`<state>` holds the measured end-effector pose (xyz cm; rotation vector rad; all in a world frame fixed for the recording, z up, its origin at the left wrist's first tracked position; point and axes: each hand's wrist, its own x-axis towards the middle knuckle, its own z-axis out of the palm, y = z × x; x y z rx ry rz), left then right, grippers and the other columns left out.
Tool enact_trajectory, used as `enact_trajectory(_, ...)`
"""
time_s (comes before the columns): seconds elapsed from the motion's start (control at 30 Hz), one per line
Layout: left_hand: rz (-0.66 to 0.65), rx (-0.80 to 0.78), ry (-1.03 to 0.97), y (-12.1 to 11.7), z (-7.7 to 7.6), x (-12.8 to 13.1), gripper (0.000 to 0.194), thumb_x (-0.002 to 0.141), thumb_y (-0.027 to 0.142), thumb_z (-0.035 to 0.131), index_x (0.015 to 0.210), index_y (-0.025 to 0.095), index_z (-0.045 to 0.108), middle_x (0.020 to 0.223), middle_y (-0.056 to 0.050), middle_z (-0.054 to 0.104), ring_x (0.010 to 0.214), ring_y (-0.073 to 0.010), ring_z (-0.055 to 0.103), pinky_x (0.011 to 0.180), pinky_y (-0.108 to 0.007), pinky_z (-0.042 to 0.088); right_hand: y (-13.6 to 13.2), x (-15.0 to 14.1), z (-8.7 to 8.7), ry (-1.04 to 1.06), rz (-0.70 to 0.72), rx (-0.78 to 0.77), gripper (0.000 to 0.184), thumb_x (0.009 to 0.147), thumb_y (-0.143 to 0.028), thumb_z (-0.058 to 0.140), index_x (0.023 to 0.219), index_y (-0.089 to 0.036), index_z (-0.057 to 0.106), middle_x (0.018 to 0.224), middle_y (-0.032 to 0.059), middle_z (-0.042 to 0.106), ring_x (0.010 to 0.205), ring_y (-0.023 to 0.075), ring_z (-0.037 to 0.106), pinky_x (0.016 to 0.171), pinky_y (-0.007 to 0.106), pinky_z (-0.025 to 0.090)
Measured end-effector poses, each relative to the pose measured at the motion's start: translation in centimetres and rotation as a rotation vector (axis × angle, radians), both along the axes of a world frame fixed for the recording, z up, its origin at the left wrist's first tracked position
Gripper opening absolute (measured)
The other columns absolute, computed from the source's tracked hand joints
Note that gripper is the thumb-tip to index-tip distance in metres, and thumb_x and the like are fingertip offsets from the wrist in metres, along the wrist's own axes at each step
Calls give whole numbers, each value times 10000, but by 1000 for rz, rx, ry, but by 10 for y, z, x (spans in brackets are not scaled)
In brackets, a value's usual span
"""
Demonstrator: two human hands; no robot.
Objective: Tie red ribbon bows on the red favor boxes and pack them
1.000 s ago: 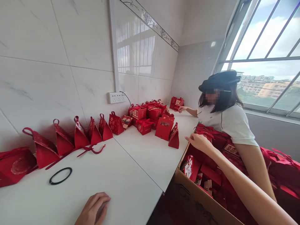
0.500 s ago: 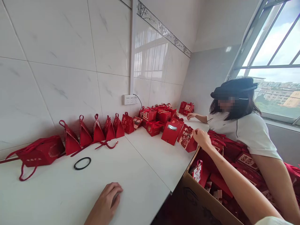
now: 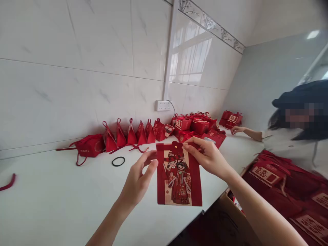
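While the right hand (image 3: 208, 157) pinches the red packet (image 3: 178, 181), long axis upright, near its top right corner, the left hand (image 3: 138, 179), fingers parted, is at its left edge, contact unclear.

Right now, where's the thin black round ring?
In the head view, the ring lies left of centre on the white table, left of your left hand and in front of the row of red peaked boxes.

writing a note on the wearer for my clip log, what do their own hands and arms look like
The left hand and right hand are bare, without gloves. No watch or bracelet shows at either wrist, and no sleeve is in view on the slim forearms. Fingernails are too small to judge.
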<state>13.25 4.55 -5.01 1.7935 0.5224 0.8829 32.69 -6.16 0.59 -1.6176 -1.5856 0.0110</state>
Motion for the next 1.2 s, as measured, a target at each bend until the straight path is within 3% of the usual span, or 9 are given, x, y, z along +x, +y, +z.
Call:
enact_trajectory(0.1,121,35,-20,11,24,-15,426,849,517,516,1079,169,605,1033,-74,666,934,-198,621,797,-274,501,21,-24,6,29,129,15,254,932,-382,449,837,-186,578,685,3,598,595,113,516,491,206,382)
enact_trajectory(0.23,224,110,7,26,34,-39,368,838,504,536,940,162,627,863,-37,660,764,-152,605,658,-224,483,43,-41,8,17,206,48,236,943,-366,440,861,-192,576,673,-5,577,570,107,484,497,214,370)
enact_trajectory(0.4,349,149,-51,34,37,-54,297,837,462,547,801,171,597,665,20,553,599,-98,526,527,-184,415,65,-60,-1,-4,385,-44,219,942,-325,446,827,-199,583,737,0,620,627,113,526,561,217,406)
enact_trajectory(0.7,237,22,5,43,42,-73,339,833,496,551,887,173,639,746,-12,601,687,-127,562,606,-223,457,95,-81,-11,50,526,-70,239,935,-305,436,772,-196,572,659,-17,582,548,98,475,505,207,365)
enact_trajectory(0.83,211,73,60,44,42,-74,340,825,496,563,837,165,643,729,-13,594,652,-121,548,562,-213,436,99,-82,-12,48,553,-74,243,936,-299,436,750,-198,555,605,-26,541,504,93,429,469,205,334)
enact_trajectory(1.07,382,128,-8,40,39,-63,378,801,470,609,604,163,512,536,43,390,468,-61,356,408,-178,276,95,-82,-11,16,582,-59,231,953,-272,418,762,-189,519,610,-29,528,492,81,408,465,202,320)
enact_trajectory(1.2,425,121,-70,34,39,-59,316,803,456,617,659,179,565,557,37,452,472,-67,401,414,-176,320,93,-80,-12,36,579,-38,230,963,-284,413,796,-186,538,634,-28,545,519,80,443,482,194,365)
